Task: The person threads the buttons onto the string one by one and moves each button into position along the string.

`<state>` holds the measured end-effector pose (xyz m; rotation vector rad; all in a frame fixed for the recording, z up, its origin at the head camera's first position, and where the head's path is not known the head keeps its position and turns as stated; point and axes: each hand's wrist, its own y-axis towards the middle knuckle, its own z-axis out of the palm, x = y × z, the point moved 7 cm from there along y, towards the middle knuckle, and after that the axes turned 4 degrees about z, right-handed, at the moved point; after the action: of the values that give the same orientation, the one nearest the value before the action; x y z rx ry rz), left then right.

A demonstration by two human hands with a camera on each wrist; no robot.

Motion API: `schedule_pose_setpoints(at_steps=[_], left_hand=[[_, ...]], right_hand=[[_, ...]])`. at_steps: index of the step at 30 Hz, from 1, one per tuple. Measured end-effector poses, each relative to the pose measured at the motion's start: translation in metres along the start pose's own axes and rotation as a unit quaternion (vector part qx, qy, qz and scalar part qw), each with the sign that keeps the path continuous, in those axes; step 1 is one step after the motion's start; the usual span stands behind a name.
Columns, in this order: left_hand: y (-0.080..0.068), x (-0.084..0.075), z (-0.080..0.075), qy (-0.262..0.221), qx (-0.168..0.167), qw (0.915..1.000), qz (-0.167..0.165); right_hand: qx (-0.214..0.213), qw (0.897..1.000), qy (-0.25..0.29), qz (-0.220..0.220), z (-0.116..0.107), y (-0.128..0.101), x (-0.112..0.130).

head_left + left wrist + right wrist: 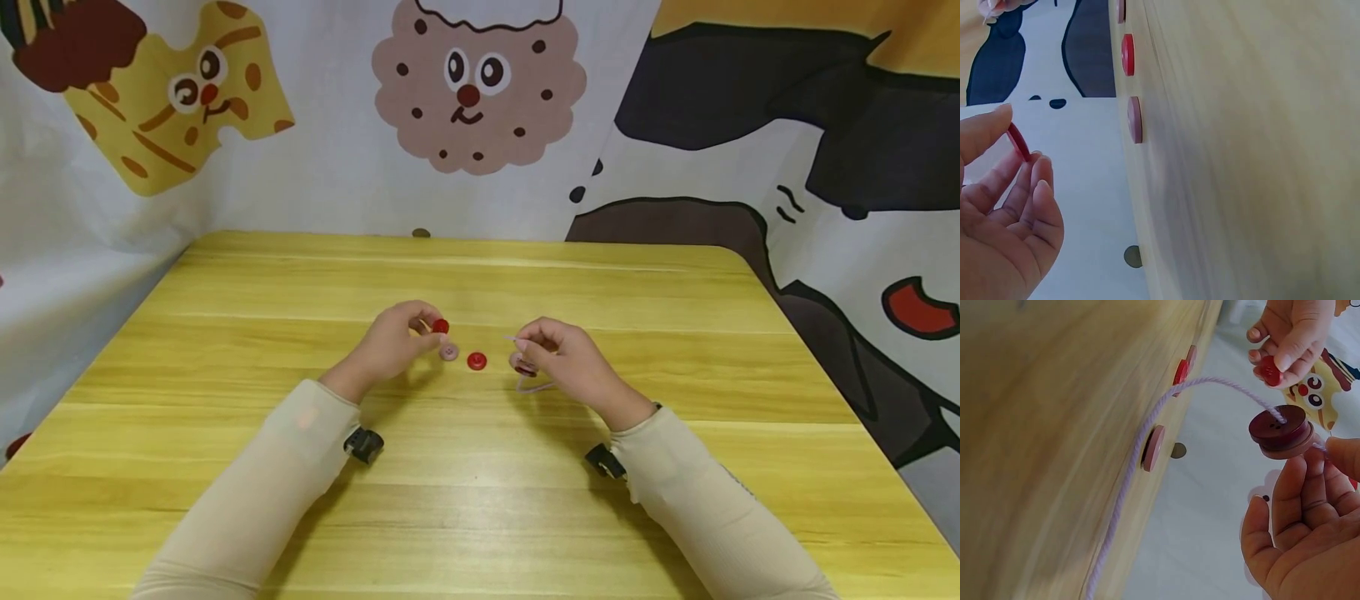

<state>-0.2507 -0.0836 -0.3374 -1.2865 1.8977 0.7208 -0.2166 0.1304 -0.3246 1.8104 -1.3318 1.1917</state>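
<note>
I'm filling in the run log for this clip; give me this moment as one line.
left hand: pinches red button | right hand: holds lilac yarn with threaded buttons | table: red button, pink button loose

A yellow wood-grain surface [480, 517] fills the lower part of the head view. Behind its far edge hangs a white cloth backdrop [337, 175] printed with cartoon figures: a brown cookie face [477, 87] above the middle of the far edge, a yellow cheese-like face [176, 96] towards the far left corner, and black and dark brown shapes [757, 92] along the right edge.
</note>
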Motion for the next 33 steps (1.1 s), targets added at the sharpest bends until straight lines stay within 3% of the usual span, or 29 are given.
schedule_pose_setpoints(at_steps=[15,21,33], left_hand=[[-0.006,-0.019,0.001,-0.035,-0.026,0.9989,0.019],[-0.007,-0.026,0.004,-0.053,-0.034,0.9969,0.047],[-0.011,-0.039,0.009,-0.036,-0.047,0.9952,0.077]], right_hand=[[-0.004,1.0,0.0,0.011,-0.001,0.001,0.0],[-0.008,1.0,-0.009,0.012,-0.001,0.002,0.001],[-0.004,1.0,0.0,0.021,-0.001,0.003,0.002]])
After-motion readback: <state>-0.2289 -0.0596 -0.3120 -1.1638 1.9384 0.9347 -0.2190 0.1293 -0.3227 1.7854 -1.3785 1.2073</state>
